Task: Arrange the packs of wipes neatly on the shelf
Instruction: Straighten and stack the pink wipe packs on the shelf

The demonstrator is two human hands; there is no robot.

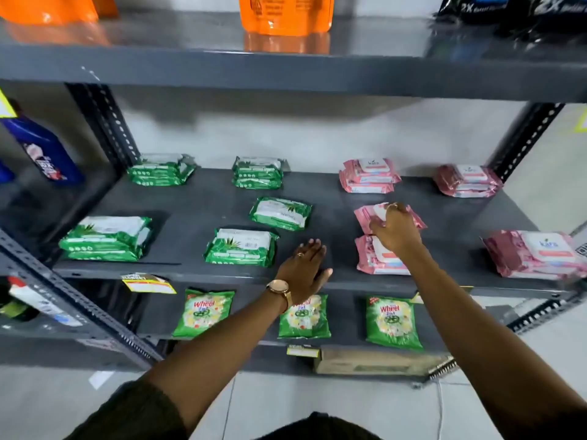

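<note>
Green and pink packs of wipes lie on the grey middle shelf. Green stacks sit at the back left, back middle and front left. Two single green packs lie nearer the middle. Pink stacks stand at the back and front right. My right hand grips a pink pack above another pink stack. My left hand rests flat on the bare shelf, fingers spread, holding nothing.
Green detergent pouches lie on the lower shelf. Orange pouches stand on the top shelf. A blue bottle stands on the neighbouring rack at left. Perforated uprights frame the shelf.
</note>
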